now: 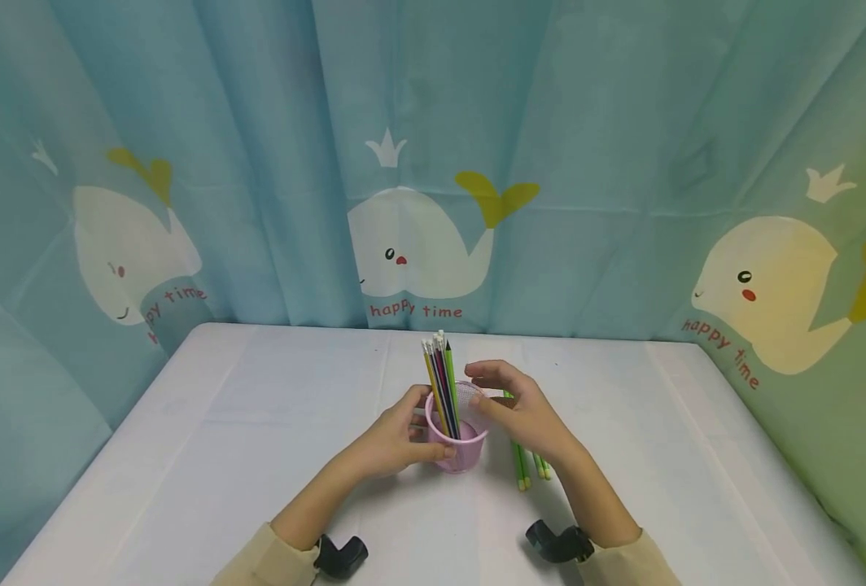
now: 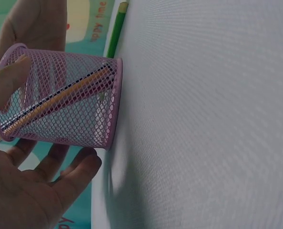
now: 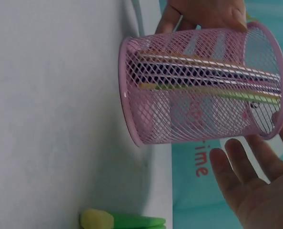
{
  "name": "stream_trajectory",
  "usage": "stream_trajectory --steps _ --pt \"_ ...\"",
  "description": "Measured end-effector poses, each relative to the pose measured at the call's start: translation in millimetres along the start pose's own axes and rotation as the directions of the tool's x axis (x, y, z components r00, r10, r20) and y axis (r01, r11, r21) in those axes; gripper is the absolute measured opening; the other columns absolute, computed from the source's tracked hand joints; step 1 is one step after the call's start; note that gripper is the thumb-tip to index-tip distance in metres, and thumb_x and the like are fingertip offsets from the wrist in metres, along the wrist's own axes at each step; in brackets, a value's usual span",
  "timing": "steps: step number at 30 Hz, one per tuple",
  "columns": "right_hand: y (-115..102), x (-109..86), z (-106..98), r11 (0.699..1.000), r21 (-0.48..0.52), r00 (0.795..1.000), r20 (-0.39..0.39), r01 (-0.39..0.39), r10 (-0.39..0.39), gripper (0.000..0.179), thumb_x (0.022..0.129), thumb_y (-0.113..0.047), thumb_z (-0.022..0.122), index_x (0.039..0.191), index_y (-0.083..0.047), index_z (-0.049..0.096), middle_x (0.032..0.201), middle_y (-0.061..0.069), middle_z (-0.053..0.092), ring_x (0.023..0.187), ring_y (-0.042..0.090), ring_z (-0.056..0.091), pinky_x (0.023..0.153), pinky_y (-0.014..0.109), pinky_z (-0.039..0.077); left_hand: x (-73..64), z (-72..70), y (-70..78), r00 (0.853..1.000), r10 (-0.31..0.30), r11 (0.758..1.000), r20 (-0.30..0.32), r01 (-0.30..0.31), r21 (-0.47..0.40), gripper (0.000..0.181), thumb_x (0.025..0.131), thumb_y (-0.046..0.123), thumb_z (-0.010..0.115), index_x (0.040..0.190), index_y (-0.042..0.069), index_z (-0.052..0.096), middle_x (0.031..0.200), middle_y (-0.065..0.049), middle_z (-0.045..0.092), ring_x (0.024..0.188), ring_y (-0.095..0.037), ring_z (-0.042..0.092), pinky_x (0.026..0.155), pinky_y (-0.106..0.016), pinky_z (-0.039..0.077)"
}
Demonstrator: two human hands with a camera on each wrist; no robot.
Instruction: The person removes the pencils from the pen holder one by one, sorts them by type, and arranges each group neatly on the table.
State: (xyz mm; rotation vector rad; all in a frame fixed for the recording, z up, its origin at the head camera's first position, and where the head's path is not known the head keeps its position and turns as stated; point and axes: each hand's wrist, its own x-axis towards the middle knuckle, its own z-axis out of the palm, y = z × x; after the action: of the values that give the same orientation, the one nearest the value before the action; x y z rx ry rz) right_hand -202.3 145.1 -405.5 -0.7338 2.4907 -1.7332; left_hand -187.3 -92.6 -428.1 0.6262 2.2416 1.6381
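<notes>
A pink mesh pencil cup (image 1: 465,456) stands upright on the white table, with several pencils (image 1: 443,391) leaning to its left side, yellow, dark and green among them. My left hand (image 1: 392,435) holds the cup from the left, thumb over the near rim and fingers around the far side. At the cup's right, my right hand (image 1: 517,407) has its fingers loosely spread, with the thumb at the rim; whether it presses the mesh cannot be told. In the right wrist view, nothing is in the right hand (image 3: 265,186). Several green pencils (image 1: 521,468) lie under and beside this hand.
The white table (image 1: 220,456) reaches back to a blue curtain (image 1: 594,268) printed with whales, which also hangs along both sides. Black wrist mounts (image 1: 341,557) sit at both cuffs.
</notes>
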Motion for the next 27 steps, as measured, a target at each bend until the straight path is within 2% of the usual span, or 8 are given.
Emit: stream_trajectory --steps 4,7,11,19,27 --pt "-1.5 -1.6 5.1 0.998 0.015 0.997 0.064 0.053 -0.053 0.044 0.095 -0.018 0.067 0.138 -0.015 0.056 0.147 0.009 0.052 0.136 0.032 0.047 0.105 0.058 0.045 0.2 -0.4 -0.8 1.000 0.015 1.000 0.004 -0.015 0.002 0.073 0.082 0.020 0.082 0.140 0.010 0.039 0.133 -0.012 0.056 0.118 -0.032 0.062 0.099 -0.046 0.054" --pt "-2.1 -3.2 8.2 0.997 0.019 0.991 0.108 0.072 -0.073 0.044 0.095 -0.017 0.067 0.138 -0.019 0.058 0.152 0.003 0.046 0.142 0.030 0.040 0.108 0.060 0.042 -0.4 -0.6 -0.3 1.000 0.016 1.000 0.008 -0.016 0.005 0.073 0.082 0.020 0.082 0.140 0.010 0.039 0.132 -0.013 0.057 0.118 -0.032 0.062 0.098 -0.046 0.054" --pt "-3.3 -3.6 11.2 0.996 0.015 0.986 0.145 0.087 -0.088 0.045 0.093 -0.017 0.069 0.137 -0.021 0.059 0.156 0.003 0.041 0.145 0.031 0.035 0.109 0.060 0.041 -1.3 -0.3 0.8 1.000 0.007 1.000 0.014 -0.007 0.002 0.073 0.082 0.021 0.082 0.141 0.011 0.039 0.131 -0.011 0.058 0.118 -0.032 0.062 0.098 -0.045 0.054" --pt "-5.8 -3.8 12.0 0.996 -0.015 0.987 0.136 0.088 -0.086 0.046 0.092 -0.017 0.070 0.137 -0.018 0.059 0.152 0.006 0.046 0.142 0.032 0.040 0.107 0.057 0.044 -1.7 -0.4 0.8 1.000 0.004 1.000 0.013 -0.004 -0.004 0.073 0.083 0.020 0.081 0.141 0.011 0.038 0.129 -0.011 0.060 0.117 -0.031 0.063 0.096 -0.044 0.055" --pt "-2.9 -3.2 9.9 0.991 -0.013 0.984 0.125 0.133 -0.131 0.045 0.092 -0.015 0.069 0.136 -0.015 0.060 0.145 0.003 0.052 0.137 0.029 0.045 0.105 0.060 0.044 -1.1 -1.0 -0.7 1.000 0.011 1.000 0.012 -0.011 0.008 0.073 0.082 0.021 0.082 0.141 0.010 0.039 0.133 -0.012 0.057 0.118 -0.032 0.062 0.099 -0.046 0.054"
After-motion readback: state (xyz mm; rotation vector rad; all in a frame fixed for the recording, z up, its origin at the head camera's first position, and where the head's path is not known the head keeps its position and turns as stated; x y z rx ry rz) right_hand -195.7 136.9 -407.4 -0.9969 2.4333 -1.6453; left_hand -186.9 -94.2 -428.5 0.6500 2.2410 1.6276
